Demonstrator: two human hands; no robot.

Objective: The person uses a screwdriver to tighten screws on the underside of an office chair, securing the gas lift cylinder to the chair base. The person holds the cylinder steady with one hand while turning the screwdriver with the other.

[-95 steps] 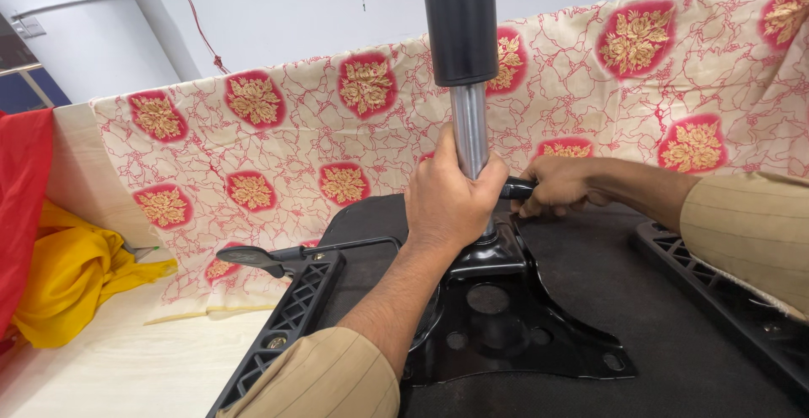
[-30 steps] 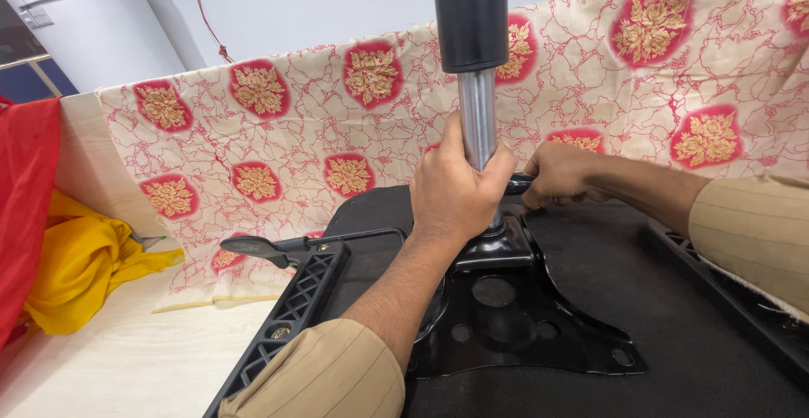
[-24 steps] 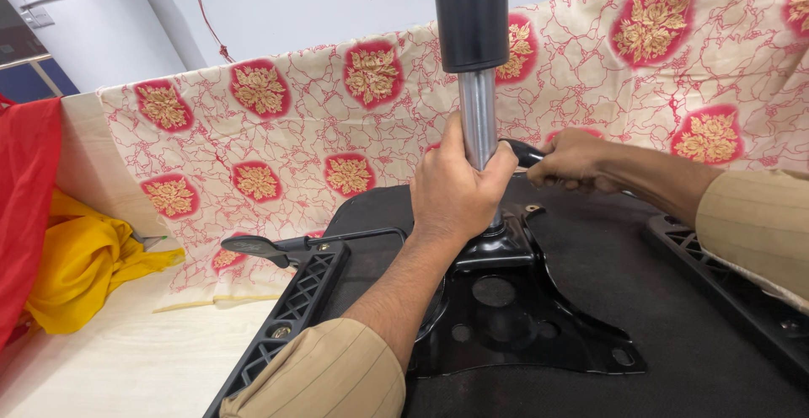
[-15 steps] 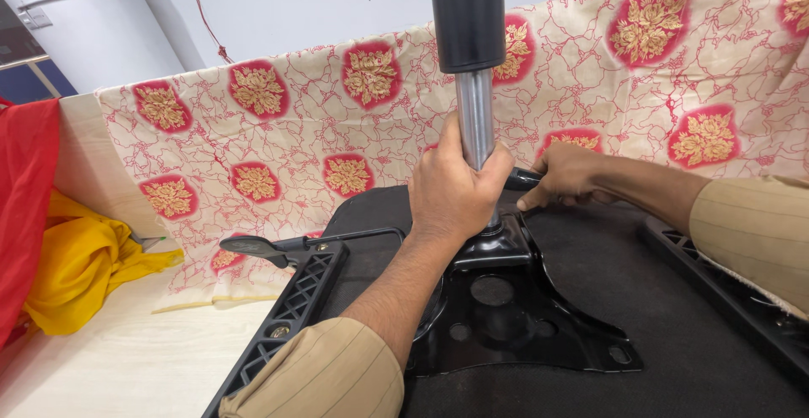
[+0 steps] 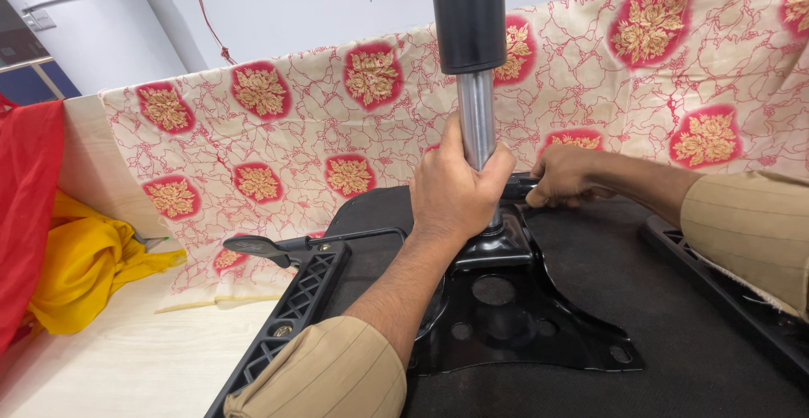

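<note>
1. The upturned chair seat (image 5: 640, 317), a broad black slab with a fabric-like underside, lies across the near right of the pale worktable (image 5: 109, 367). It already carries its two ribbed black armrest brackets, one along the left edge (image 5: 291, 317) and one at the far right (image 5: 725, 275).
2. The black metal mechanism plate (image 5: 514, 317) sits flat at the middle of the seat underside. Its round holes are plain to see, but whether any screw sits in them cannot be told from here.
3. The gas lift cylinder (image 5: 472, 64) stands upright in the plate's hub, so the column appears already seated; by the look of it, what is left is settling it and working the lever side. It has a fat black upper body, cut off by the top of the frame, and a slim bright steel rod below.
4. The left hand (image 5: 455, 195) wraps the steel rod just above the hub, fingers closed around it.
5. The right hand (image 5: 569, 178) reaches in from the right, its fingers curled on a short black lever stub (image 5: 516, 187) just right of the column.
6. A long black paddle-ended adjustment lever (image 5: 286, 245) sticks out leftward from the mechanism, over the left bracket.
</note>
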